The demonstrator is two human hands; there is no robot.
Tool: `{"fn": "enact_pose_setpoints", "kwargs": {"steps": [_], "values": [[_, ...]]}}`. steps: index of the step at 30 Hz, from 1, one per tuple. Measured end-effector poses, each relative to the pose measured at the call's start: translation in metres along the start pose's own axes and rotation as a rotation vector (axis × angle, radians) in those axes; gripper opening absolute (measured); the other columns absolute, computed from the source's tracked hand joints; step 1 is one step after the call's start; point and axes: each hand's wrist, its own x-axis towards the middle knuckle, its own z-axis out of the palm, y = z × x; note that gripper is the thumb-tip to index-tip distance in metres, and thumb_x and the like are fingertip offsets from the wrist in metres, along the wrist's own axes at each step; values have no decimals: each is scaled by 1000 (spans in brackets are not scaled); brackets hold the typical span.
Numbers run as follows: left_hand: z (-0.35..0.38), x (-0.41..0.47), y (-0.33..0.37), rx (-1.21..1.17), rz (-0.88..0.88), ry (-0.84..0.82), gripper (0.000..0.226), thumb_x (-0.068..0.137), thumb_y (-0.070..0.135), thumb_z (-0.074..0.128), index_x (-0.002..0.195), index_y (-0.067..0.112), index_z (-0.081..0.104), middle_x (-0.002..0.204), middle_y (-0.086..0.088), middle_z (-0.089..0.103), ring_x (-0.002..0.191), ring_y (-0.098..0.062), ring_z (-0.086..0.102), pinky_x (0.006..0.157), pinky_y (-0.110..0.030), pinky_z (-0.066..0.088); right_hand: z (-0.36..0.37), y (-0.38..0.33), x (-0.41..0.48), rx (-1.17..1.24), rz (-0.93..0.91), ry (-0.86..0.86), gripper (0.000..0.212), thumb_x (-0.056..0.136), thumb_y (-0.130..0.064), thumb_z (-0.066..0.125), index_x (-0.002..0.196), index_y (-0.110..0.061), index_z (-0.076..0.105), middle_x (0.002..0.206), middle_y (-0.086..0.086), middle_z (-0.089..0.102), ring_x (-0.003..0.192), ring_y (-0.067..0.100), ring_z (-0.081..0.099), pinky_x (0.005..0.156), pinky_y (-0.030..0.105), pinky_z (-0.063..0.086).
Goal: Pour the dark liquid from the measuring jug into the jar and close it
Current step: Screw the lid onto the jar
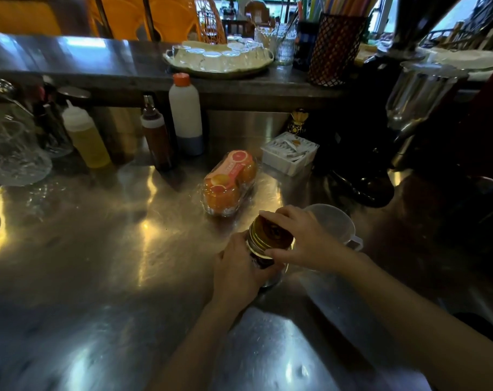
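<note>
— Where is the jar?

— The glass jar (260,259) with dark contents stands on the shiny steel counter (104,249), near the middle and slightly right, tipped a little toward the left. A round gold metal lid (270,235) sits on its mouth; the lid's top reflects dark brown, and its rim shows ridged gold bands.

— And the hands?

— The left hand (236,273) wraps the jar's body from the near-left side, fingers (256,273) curled closed around the glass. The right hand (298,238) comes over from the right and grips the lid, its thumb on the near edge and its other fingers bent over the far edge.

— The measuring jug?

— The translucent plastic measuring jug (335,224) stands just beside the jar on its right, partly behind the right hand, with its handle pointing to the near right. It looks pale inside; I cannot tell whether any liquid remains.

— What else lies around?

— Beyond the jar, a clear plastic pack of oranges (229,183) lies on the counter. Further back stand a white bottle with an orange cap (185,114), a brown sauce bottle (155,136) and a squeeze bottle of yellow liquid (86,136) on the left. A white box of sachets (290,152) sits far right of the oranges.
</note>
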Motion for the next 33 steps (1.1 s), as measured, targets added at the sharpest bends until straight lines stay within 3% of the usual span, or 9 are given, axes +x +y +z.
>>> {"fn": "enact_pose_setpoints", "kwargs": {"steps": [3,6,12,15,18,21,25,29,33], "values": [[-5,6,-6,-183,-37,-153,77,53,43,86,116,38,42,119,7,62,110,-15,59,93,-41,52,-10,-4,6,-24,-46,-113,66,74,-46,64,133,-33,38,118,5,45,104,18,38,90,32,31],[-17,17,-14,-350,-36,-390,80,51,27,90,111,48,41,121,9,60,115,-14,58,90,-23,52,-20,-6,12,-77,-105,-248,64,75,-44,64,132,-38,35,119,2,44,100,10,30,88,30,24],[-38,35,-12,-241,35,-618,101,48,30,87,135,31,35,134,4,53,127,-15,49,105,-37,43,-29,-11,18,-87,-110,-387,69,74,-48,65,133,-41,30,120,-2,42,99,9,28,83,27,24],[-36,25,-5,-222,-14,-537,93,55,24,89,133,25,38,131,2,56,122,-18,53,104,-46,45,-27,-15,15,-248,-37,-247,69,68,-69,54,124,-31,39,110,-2,51,90,12,39,72,28,34],[-14,-3,7,-1,-25,-159,76,58,45,84,120,27,44,116,5,61,105,-17,59,91,-43,50,-15,-23,8,-490,27,-76,78,65,-81,34,104,-16,50,93,4,63,69,14,45,58,28,34],[5,-18,10,137,-17,123,68,62,51,79,117,22,51,109,-2,65,100,-22,61,85,-47,51,-12,-25,2,-456,58,-52,77,63,-83,35,98,-16,49,90,4,63,64,14,44,55,27,31],[-5,-7,1,-147,-12,-98,68,55,43,84,111,37,46,109,9,63,101,-14,61,83,-40,54,-22,-21,5,-316,59,-110,91,60,-83,35,127,-23,36,116,3,54,91,20,54,64,29,39],[-15,7,-7,-202,-10,-335,76,58,30,88,113,45,37,110,21,57,111,-12,57,81,-22,49,-22,-27,9,-315,97,-161,87,62,-82,37,126,-23,39,113,4,56,92,21,55,66,29,41],[-17,11,-8,-255,2,-369,88,57,23,89,131,25,40,129,1,58,119,-20,55,96,-45,51,-29,-32,12,-263,71,-276,72,69,-67,55,120,-18,45,108,2,53,88,18,52,72,31,47]]}}
